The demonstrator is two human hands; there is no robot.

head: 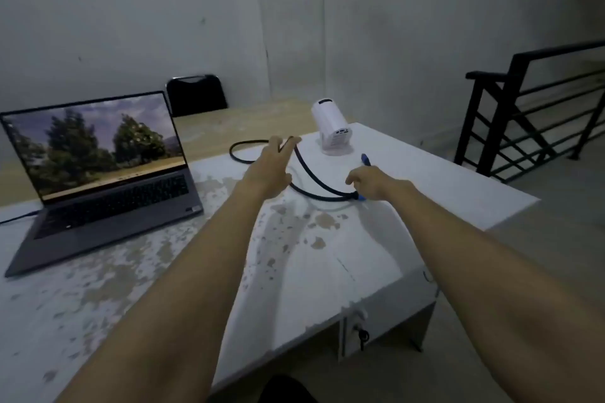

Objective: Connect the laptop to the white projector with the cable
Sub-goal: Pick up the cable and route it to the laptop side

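Nearby, laptop sat left of spread left hand; projector beyond; right hand curled loosely over cable, grip unclear.

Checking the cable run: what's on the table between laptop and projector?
Head view: the black cable loops there, with the left hand over it; otherwise bare table between laptop and projector.

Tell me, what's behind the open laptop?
Behind the laptop a black chair back rises above a wooden tabletop, with the grey wall beyond. The screen hides the chair's seat and whatever lies directly behind it.
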